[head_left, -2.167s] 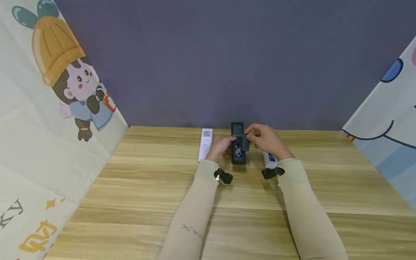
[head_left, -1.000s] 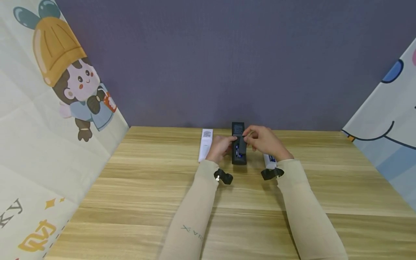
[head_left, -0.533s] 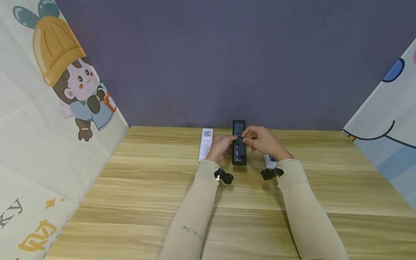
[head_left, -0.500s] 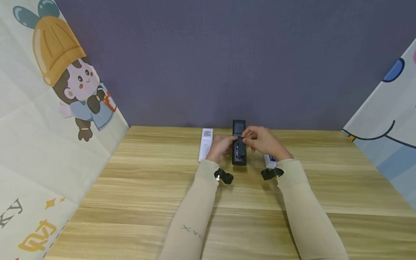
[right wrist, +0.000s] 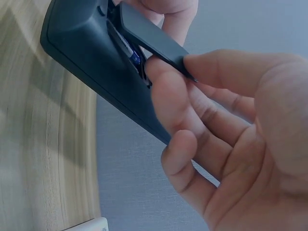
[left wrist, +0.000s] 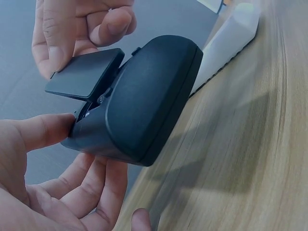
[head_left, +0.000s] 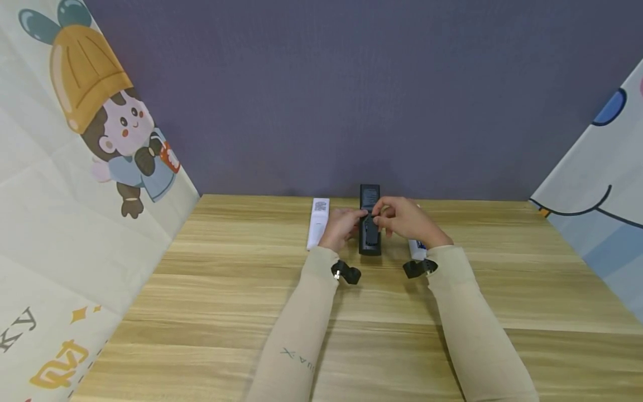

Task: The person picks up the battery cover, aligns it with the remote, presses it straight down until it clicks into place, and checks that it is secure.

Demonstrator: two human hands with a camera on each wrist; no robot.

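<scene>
R hand [head_left: 402, 219] pinches the battery cover [right wrist: 151, 38] b/w thumb (on top) & index fingertip (tucked under the edge); its other fingers curl loosely & hold nothing. L hand [head_left: 341, 228] grips the black remote [head_left: 370, 195], thumb on the side by the bay, fingers underneath. Remote's in the middle, toward the far edge of the table, back face up, & looks held a bit clear of the wood, judging by the shadow in the wrist views.

Cover sits tilted over the bay, not flush; gap on the R side shows a blue battery [right wrist: 134, 57] inside. Can't tell how many cells are in there from this angle.

Step in hand, as I read it: seating the cover on the bay. Next move prob. calls for lining up the cover's end w/ its slot, getting the R index out from under, then pressing flat while L keeps the remote steady. Risk: cover goes in skewed.

Further out: white remote [head_left: 318, 223] on the table, L of the L hand; another white device [head_left: 416, 249] to the R, partly hidden by R hand & wrist, dark-blue patch on it (batts? unclear). Wood-grain table [head_left: 226, 307] under all, grey-blue backdrop [head_left: 321, 100] on the far side.
</scene>
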